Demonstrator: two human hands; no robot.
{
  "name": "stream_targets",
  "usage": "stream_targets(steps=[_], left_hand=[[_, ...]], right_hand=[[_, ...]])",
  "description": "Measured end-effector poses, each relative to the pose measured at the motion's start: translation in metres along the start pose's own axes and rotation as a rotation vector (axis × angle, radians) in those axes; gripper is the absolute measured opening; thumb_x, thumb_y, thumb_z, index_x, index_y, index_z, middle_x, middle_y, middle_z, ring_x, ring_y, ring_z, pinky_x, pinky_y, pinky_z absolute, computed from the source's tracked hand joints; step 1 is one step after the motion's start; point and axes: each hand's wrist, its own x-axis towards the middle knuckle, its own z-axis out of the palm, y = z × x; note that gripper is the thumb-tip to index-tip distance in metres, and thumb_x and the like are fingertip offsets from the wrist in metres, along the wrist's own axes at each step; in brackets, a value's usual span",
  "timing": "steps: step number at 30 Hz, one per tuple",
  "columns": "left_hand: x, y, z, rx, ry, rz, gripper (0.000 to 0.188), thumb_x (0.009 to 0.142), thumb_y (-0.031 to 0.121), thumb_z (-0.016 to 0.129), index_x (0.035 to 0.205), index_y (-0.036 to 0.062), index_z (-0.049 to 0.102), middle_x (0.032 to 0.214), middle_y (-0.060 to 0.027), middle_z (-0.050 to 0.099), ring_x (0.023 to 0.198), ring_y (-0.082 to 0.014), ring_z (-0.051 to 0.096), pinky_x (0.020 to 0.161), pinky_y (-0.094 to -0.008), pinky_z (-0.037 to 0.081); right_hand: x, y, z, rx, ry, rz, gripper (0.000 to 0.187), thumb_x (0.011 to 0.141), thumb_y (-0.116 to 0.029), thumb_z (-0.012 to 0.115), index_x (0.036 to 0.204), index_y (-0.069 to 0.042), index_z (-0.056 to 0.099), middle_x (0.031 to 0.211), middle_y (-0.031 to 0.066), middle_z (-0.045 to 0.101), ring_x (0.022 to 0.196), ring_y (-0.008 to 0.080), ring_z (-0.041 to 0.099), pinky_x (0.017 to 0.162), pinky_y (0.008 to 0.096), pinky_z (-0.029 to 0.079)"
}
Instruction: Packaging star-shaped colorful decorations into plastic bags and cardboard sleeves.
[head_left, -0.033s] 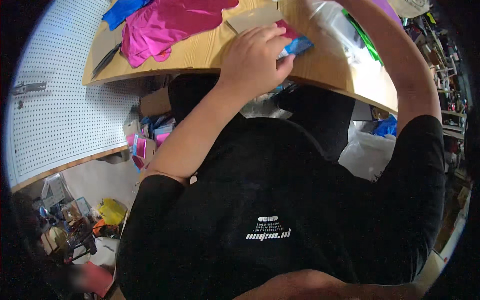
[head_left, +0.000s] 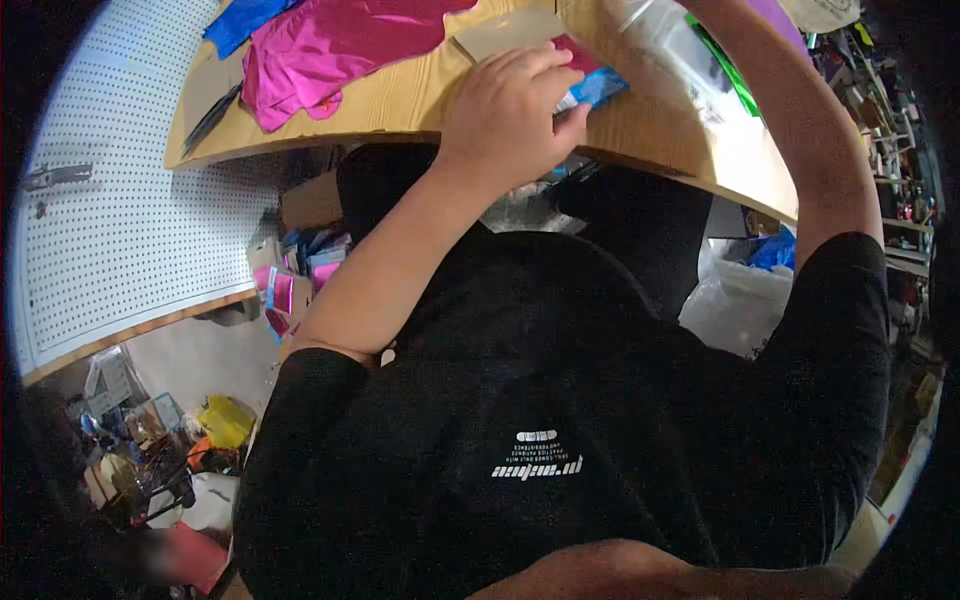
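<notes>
My left hand [head_left: 512, 112] rests on the wooden table [head_left: 400, 110] with its fingers bent over a small, flat blue-and-dark-pink piece [head_left: 600, 88]. The thumb lies against that piece's near side, and its hidden part is under the palm. A beige card [head_left: 510, 35] lies just beyond the fingers. My right arm reaches across to the top edge, where my right hand [head_left: 695, 8] is mostly cut off and its fingers do not show. Beside it are clear plastic bags [head_left: 680, 55] and a bright green strip [head_left: 735, 80].
Shiny pink fabric [head_left: 345, 50] and blue fabric [head_left: 245, 25] lie at the table's left, near a dark pointed tool [head_left: 212, 118]. White pegboard [head_left: 140, 200] stands left. Under the table are pink-and-blue packets [head_left: 280, 290] and a clear plastic bag [head_left: 735, 305].
</notes>
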Motion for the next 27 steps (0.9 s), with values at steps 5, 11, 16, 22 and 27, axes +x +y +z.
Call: stream_targets(steps=[5, 11, 16, 22, 27], left_hand=[[-0.006, -0.001, 0.000, -0.023, 0.061, 0.025, 0.018, 0.082, 0.021, 0.076, 0.093, 0.0073, 0.079, 0.112, -0.0119, 0.073, 0.110, -0.0303, 0.068, 0.100, -0.0430, 0.053], [-0.005, -0.006, 0.008, 0.023, 0.152, 0.140, 0.011, 0.084, 0.018, 0.075, 0.089, 0.0085, 0.078, 0.106, -0.0079, 0.074, 0.101, -0.0284, 0.071, 0.091, -0.0408, 0.056], [-0.005, 0.004, 0.001, 0.039, 0.117, 0.116, 0.013, 0.086, 0.019, 0.075, 0.093, 0.0087, 0.078, 0.107, -0.0075, 0.075, 0.100, -0.0289, 0.072, 0.089, -0.0408, 0.057], [-0.008, 0.002, 0.001, 0.017, 0.134, 0.097, 0.013, 0.087, 0.020, 0.075, 0.093, 0.0085, 0.078, 0.107, -0.0085, 0.075, 0.099, -0.0294, 0.071, 0.088, -0.0407, 0.057], [-0.008, 0.003, 0.002, -0.009, 0.107, 0.127, 0.013, 0.087, 0.020, 0.075, 0.093, 0.0091, 0.078, 0.107, -0.0099, 0.075, 0.098, -0.0301, 0.072, 0.087, -0.0412, 0.058]], right_hand=[[-0.047, -0.099, -0.050, 0.497, 0.544, 0.408, 0.029, 0.081, -0.007, 0.074, 0.109, -0.004, 0.069, 0.100, 0.0158, 0.066, 0.085, 0.0339, 0.067, 0.076, 0.0419, 0.056], [-0.174, -0.232, -0.032, 0.677, 0.801, 0.610, 0.011, 0.093, 0.011, 0.067, 0.102, 0.007, 0.063, 0.102, 0.0204, 0.073, 0.095, 0.0251, 0.073, 0.084, 0.0349, 0.060], [-0.184, -0.279, -0.027, 0.495, 0.687, 0.596, 0.012, 0.086, 0.008, 0.076, 0.095, 0.002, 0.071, 0.098, 0.0155, 0.076, 0.090, 0.0220, 0.074, 0.079, 0.0308, 0.058], [-0.165, -0.268, -0.014, 0.364, 0.613, 0.457, 0.014, 0.083, 0.004, 0.080, 0.094, -0.001, 0.075, 0.096, 0.0130, 0.077, 0.086, 0.0241, 0.075, 0.075, 0.0307, 0.059], [-0.151, -0.267, -0.006, 0.186, 0.664, 0.609, 0.011, 0.083, -0.008, 0.083, 0.089, -0.004, 0.075, 0.089, 0.0103, 0.075, 0.076, 0.0231, 0.073, 0.066, 0.0323, 0.056]])
